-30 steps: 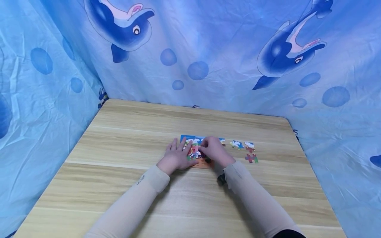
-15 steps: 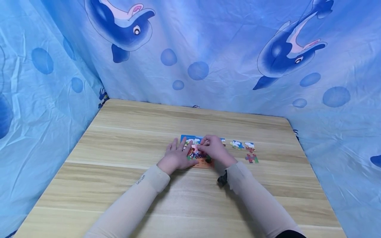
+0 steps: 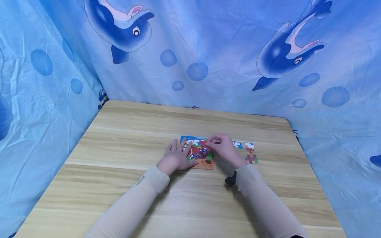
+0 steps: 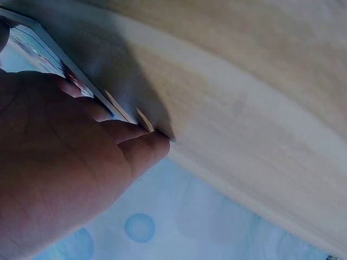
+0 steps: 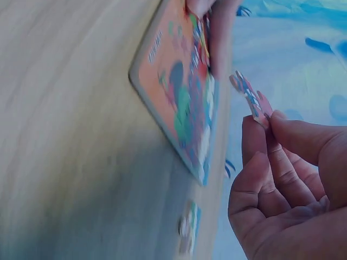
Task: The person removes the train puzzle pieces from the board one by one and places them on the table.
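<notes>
A small puzzle board (image 3: 203, 165) with an orange lower edge and a blue top lies mid-table. My left hand (image 3: 177, 158) rests on its left part with straight, spread fingers; in the left wrist view the fingers (image 4: 143, 149) reach past the board's edge onto the table. Between thumb and forefinger my right hand (image 3: 224, 148) pinches a jigsaw piece (image 5: 252, 100), which the right wrist view shows tilted and clear of the board. Part of the board's picture is covered by my left hand.
Right of the board lie loose jigsaw pieces: a blue-and-white one (image 3: 238, 145) partly behind my right hand, a white-and-red one (image 3: 249, 146) and a red-and-green one (image 3: 251, 159). A blue dolphin-print curtain (image 3: 226, 92) hangs around the wooden table (image 3: 190, 205).
My right hand has lifted a jigsaw piece from the board and moved right with it, uncovering the board's lower right corner. The left hand has stayed in place.
</notes>
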